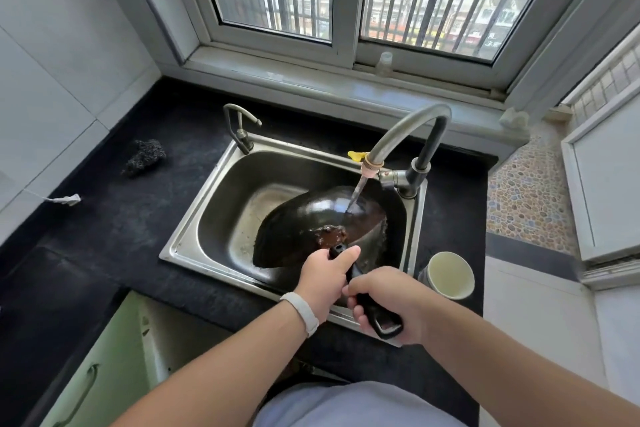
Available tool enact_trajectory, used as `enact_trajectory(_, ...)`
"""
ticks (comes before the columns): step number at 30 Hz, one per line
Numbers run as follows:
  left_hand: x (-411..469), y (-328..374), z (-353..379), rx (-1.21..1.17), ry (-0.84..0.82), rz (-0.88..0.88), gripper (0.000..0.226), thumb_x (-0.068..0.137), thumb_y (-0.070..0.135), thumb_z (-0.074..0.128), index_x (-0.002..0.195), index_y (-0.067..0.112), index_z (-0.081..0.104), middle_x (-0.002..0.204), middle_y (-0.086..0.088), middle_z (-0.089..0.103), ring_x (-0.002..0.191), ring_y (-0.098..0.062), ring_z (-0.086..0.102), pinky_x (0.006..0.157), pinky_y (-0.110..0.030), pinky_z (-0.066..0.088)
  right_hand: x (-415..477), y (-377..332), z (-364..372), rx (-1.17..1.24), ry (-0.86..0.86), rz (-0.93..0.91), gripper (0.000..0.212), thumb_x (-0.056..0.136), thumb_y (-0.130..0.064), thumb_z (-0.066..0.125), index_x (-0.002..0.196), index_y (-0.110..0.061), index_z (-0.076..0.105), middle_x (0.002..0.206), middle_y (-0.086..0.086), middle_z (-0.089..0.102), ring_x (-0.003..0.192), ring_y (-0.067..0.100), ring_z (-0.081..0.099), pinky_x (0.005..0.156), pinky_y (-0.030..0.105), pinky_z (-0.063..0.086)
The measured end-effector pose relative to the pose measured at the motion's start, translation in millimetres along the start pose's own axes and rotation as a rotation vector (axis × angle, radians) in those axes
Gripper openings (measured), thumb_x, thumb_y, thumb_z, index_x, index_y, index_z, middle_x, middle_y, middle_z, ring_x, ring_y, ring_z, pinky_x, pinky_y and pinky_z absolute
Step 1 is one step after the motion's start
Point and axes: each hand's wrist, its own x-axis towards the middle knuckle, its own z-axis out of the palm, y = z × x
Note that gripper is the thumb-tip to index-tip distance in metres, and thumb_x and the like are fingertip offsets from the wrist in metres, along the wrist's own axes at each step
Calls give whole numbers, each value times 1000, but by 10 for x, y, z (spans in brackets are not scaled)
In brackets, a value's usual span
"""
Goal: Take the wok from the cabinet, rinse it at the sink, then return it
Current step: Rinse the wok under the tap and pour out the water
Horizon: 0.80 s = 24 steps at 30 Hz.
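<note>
A dark wok (294, 218) lies tilted in the steel sink (207, 204), its rim up toward the right. Water from the tall curved tap (408, 128) strikes the wok's upper side. The left hand (329, 274) grips the black handle (374, 315) close to the pan, thumb along the top; the right hand (391, 302) is closed round the handle's far end, over the sink's near edge. A white band (301, 312) circles the left wrist. On the black desk (104, 236) a dark scourer (145, 156) lies left of the sink, and a pale cup (450, 274) stands just to its right. A smaller tap (239, 125) rises at the sink's back left corner.
</note>
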Motion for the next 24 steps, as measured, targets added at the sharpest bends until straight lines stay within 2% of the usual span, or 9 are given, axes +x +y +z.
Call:
enact_trajectory(6, 45, -67, 110, 81, 41, 27, 30, 84, 30, 72, 69, 10, 57, 60, -1, 57, 58, -16, 57, 59, -33, 50, 58, 49, -99, -145, 27, -50, 1, 92, 0, 58, 92, 0, 57, 65, 10, 57, 45, 15, 54, 45, 24, 50)
enact_trajectory(9, 32, -139, 159, 131, 69, 67, 36, 78, 35, 74, 82, 2, 62, 75, -12, 68, 70, -25, 67, 70, -43, 59, 83, 109, -156, -434, 109, -130, 8, 87, -4, 60, 89, -2, 53, 68, 15, 59, 49, 22, 59, 51, 32, 53)
enact_trajectory(11, 37, -194, 202, 165, 90, 87, 40, 70, 43, 72, 85, 6, 65, 82, -13, 72, 78, -27, 71, 77, -48, 59, 93, 139, -154, -674, 187, -157, 9, 87, -11, 58, 87, -6, 51, 70, 14, 61, 52, 23, 61, 53, 33, 53)
enact_trajectory(13, 41, -210, 249, 188, 98, 102, 35, 71, 43, 71, 84, 11, 65, 83, -10, 73, 79, -24, 71, 77, -47, 59, 81, 162, -138, -989, 295, -198, 13, 91, -16, 55, 83, -14, 45, 72, 6, 57, 56, 18, 54, 51, 27, 44)
enact_trajectory(15, 52, -192, 277, 207, 102, 118, 28, 76, 37, 71, 84, 11, 64, 83, -9, 72, 78, -23, 69, 76, -44, 59, 53, 186, -100, -1199, 396, -279, 15, 92, -18, 55, 90, -16, 41, 76, -1, 48, 61, 12, 45, 50, 24, 32)
enact_trajectory(18, 70, -188, 275, 227, 94, 126, 28, 76, 35, 70, 80, 9, 61, 79, -9, 69, 72, -23, 66, 69, -41, 57, 53, 258, -89, -1207, 427, -328, 24, 89, -15, 60, 102, -17, 40, 78, -3, 44, 63, 9, 43, 50, 22, 30)
enact_trajectory(20, 77, -216, 271, 233, 92, 118, 31, 71, 39, 69, 78, 10, 60, 77, -9, 68, 72, -25, 67, 68, -43, 59, 46, 298, -117, -1141, 415, -328, 21, 87, -15, 61, 91, -19, 40, 79, -2, 47, 63, 10, 44, 51, 22, 32)
enact_trajectory(22, 90, -238, 281, 211, 94, 104, 29, 68, 38, 69, 75, 12, 59, 75, -9, 68, 71, -25, 67, 70, -45, 60, 66, 337, -176, -1044, 427, -359, 17, 81, -17, 62, 88, -20, 46, 82, 1, 54, 65, 14, 48, 55, 26, 39)
enact_trajectory(24, 90, -245, 298, 194, 88, 101, 24, 70, 33, 70, 76, 12, 59, 73, -7, 66, 68, -22, 65, 69, -43, 59, 87, 367, -234, -951, 447, -379, 25, 77, -19, 64, 100, -18, 56, 90, 3, 61, 71, 17, 56, 63, 31, 48)
